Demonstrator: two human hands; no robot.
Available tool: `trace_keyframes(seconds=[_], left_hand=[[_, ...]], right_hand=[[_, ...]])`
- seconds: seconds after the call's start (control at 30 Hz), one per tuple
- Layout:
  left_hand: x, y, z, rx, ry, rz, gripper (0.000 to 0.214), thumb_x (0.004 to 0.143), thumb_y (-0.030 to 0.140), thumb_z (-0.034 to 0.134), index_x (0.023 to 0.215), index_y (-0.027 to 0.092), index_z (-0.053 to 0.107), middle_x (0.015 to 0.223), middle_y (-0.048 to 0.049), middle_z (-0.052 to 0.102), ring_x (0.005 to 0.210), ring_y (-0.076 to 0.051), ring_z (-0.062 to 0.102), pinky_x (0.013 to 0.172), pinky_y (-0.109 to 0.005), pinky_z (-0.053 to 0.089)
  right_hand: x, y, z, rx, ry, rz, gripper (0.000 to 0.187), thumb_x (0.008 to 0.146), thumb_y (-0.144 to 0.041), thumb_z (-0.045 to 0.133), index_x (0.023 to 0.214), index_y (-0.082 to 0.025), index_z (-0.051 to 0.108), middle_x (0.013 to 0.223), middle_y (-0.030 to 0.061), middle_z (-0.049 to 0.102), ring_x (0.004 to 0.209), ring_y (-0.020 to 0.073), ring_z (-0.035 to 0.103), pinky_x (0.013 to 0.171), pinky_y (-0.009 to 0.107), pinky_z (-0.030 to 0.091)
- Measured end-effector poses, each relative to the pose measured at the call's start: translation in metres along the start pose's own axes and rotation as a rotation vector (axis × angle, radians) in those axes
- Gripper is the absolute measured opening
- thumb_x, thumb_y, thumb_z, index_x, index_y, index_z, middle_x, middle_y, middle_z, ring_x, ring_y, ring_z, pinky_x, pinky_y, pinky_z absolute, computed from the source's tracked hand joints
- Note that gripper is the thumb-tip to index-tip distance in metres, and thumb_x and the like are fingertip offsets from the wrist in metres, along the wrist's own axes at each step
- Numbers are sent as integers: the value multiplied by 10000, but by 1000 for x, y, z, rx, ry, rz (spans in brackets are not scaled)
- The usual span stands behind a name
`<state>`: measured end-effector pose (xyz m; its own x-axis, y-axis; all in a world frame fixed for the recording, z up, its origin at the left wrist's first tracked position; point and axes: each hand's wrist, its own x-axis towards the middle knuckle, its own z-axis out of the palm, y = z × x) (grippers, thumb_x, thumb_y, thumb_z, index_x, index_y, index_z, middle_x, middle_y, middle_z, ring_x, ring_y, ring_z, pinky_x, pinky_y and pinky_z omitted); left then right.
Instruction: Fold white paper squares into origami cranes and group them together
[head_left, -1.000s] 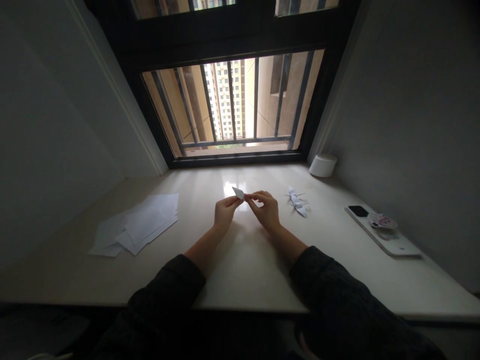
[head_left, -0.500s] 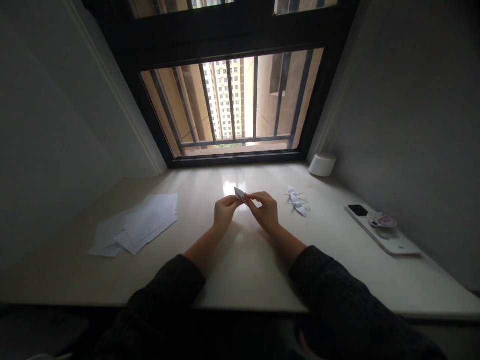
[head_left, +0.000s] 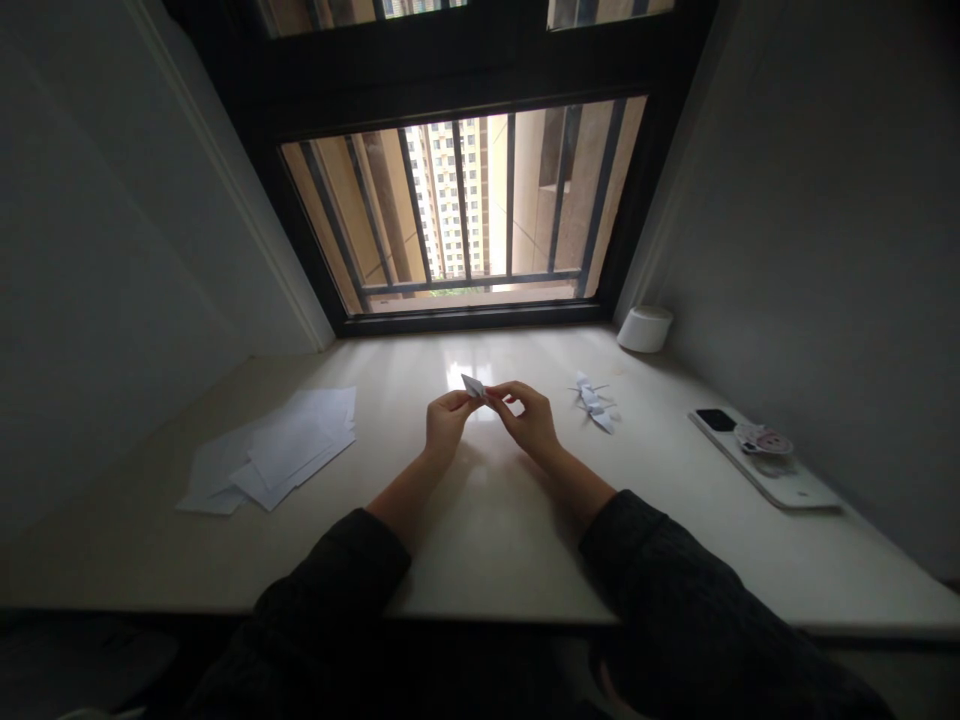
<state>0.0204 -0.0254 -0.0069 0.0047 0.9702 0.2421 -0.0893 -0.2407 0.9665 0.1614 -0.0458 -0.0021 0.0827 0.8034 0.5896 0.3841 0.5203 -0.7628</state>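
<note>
A small piece of folded white paper (head_left: 472,385) with a pointed end is held between my two hands, above the middle of the pale sill. My left hand (head_left: 448,419) pinches its lower left side between thumb and fingers. From the right, my right hand (head_left: 529,413) grips the other end with its fingertips. The point of the paper sticks up and to the left. My fingers hide the paper's lower part. Folded white paper figures (head_left: 595,403), which look like origami cranes, lie close together to the right of my right hand.
Loose white paper sheets (head_left: 292,440) lie in an overlapping pile on the left of the sill (head_left: 495,560). A white phone (head_left: 780,480) with a round grip (head_left: 763,440) lies at the right. A white round object (head_left: 645,329) stands in the back right corner by the barred window (head_left: 480,318).
The folded paper has tilted and shifted slightly left, its tip now pointing further left. Both hands have moved a little left with it and still pinch it.
</note>
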Motion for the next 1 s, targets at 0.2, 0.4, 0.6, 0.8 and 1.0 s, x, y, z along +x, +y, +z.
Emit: trace_keyframes(seconds=[0.2, 0.4, 0.6, 0.8, 1.0], left_hand=[[0, 3, 1, -5, -50, -30, 216, 612, 360, 760, 715, 171, 736, 728, -50, 710, 711, -178, 614, 707, -315, 452], [0, 1, 2, 39, -37, -50, 213, 661, 352, 713, 779, 177, 739, 749, -51, 710, 722, -169, 613, 704, -304, 439], [2, -1, 1, 11, -45, -76, 263, 675, 388, 700, 815, 167, 729, 777, -66, 711, 772, -189, 639, 723, -309, 447], [1, 0, 2, 22, -39, -95, 277, 639, 396, 729, 774, 154, 722, 741, -58, 701, 719, -171, 625, 700, -294, 439], [2, 0, 0, 13, -25, -112, 311, 637, 438, 730, 770, 157, 711, 750, -55, 697, 764, -185, 631, 709, -294, 442]], right_hand=[[2, 6, 1, 82, 33, 119, 212, 754, -414, 645, 829, -232, 725, 802, 32, 723, 725, 189, 642, 651, 315, 483], [4, 14, 3, 138, 52, 191, 219, 732, -425, 655, 806, -232, 727, 818, 37, 730, 727, 193, 646, 633, 310, 480], [2, 15, 4, 157, 57, 128, 199, 757, -386, 636, 850, -238, 732, 851, 38, 729, 771, 194, 646, 649, 306, 480], [-2, 8, 2, -7, 78, 20, 173, 794, -332, 603, 876, -235, 720, 809, 24, 716, 712, 168, 633, 626, 292, 469], [-2, -1, -2, -48, -12, -119, 169, 828, -313, 589, 934, -244, 701, 817, 27, 694, 725, 162, 621, 657, 296, 477]])
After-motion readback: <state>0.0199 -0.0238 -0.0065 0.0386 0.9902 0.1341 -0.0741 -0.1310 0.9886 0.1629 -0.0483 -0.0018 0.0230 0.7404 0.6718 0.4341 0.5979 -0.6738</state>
